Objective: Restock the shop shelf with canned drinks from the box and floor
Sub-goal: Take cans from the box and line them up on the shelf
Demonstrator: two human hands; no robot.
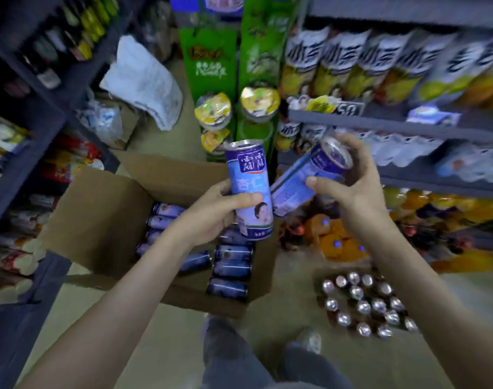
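My left hand [216, 210] grips an upright blue canned drink [249, 175] above the open cardboard box [99, 220]. My right hand [357, 189] holds a second blue can [304, 175], tilted with its top pointing toward the shelf on the right [352, 117]. The two cans nearly touch at their lower ends. Several more blue cans [231, 265] lie on their sides inside the box. A cluster of several upright cans [366, 304] stands on the floor to the right of the box.
The right-hand shelves carry yellow juice cartons [352, 68], bottled water [402, 153] and orange bottles lower down. A green display stand [234, 66] with cup snacks rises behind the box. Dark shelves with packets line the left. My legs and shoes [310, 338] are below.
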